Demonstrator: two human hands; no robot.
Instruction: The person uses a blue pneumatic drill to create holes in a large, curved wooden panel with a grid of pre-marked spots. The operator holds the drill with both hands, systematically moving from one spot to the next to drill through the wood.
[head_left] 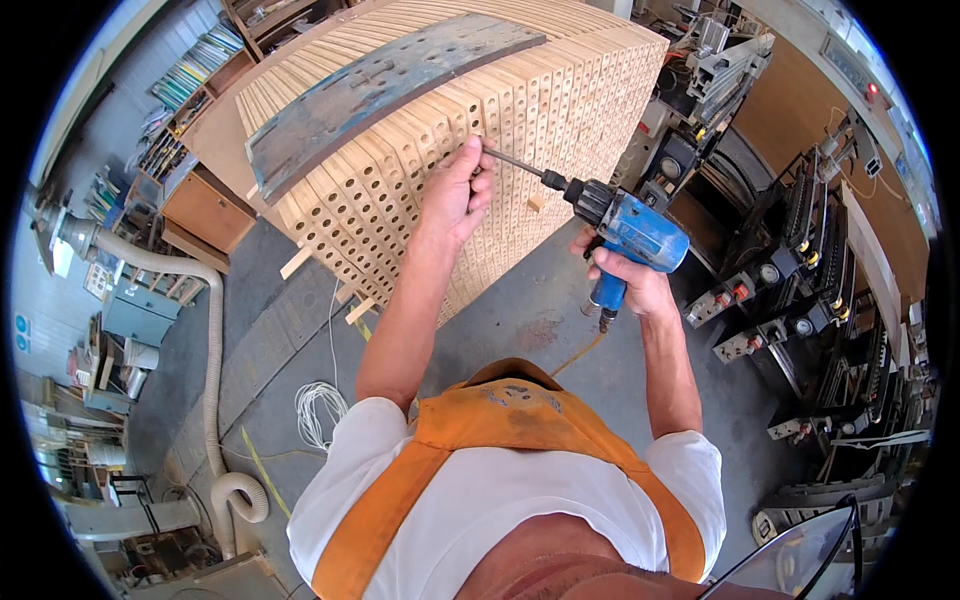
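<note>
My right hand (640, 285) is wrapped round the grip of a blue air driver (642, 232) with a black nose. From its nose a long dark bit (520, 165) points up and left toward a big block of stacked pale wooden strips (530, 110), whose facing side is full of round holes. At the bit's far end, the fingers of my left hand (460, 195) are pinched together close to that holed side. Whether they grip the bit's tip or some small piece is hidden. Across the block's top lies a curved, worn dark plate (390, 85) with holes.
Clamping machinery with gauges (790, 290) stands at the right. A ribbed hose (215, 350) runs down the left side, and a coiled white cord (320, 412) lies on the grey floor. Thin wood strips (296, 263) stick out of the block's lower left. Shelves (205, 90) stand behind.
</note>
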